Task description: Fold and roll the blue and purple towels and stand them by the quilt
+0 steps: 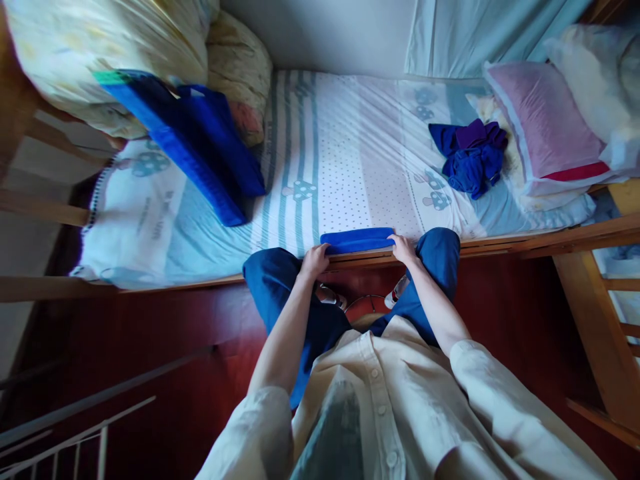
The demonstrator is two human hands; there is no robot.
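Note:
A narrow, flatly folded blue cloth [357, 240] lies on the front edge of the bed, straight in front of me; its exact kind cannot be told. My left hand [315, 260] grips its left end, fingers closed over the corner. At the opposite end, my right hand [401, 249] pinches the right corner. Farther left on the bed, long folded blue cloths [193, 153] lie at a slant, one with a green tip. A crumpled pile of blue and purple clothes [473, 160] rests to the right.
The bed sheet [350, 147] is striped and dotted. Bulky bedding [125, 60] is stacked at the left, and a pink pillow [547, 120] lies at the right. A wooden bed rail [550, 240] runs along the front. White metal bars [103, 447] stand at lower left.

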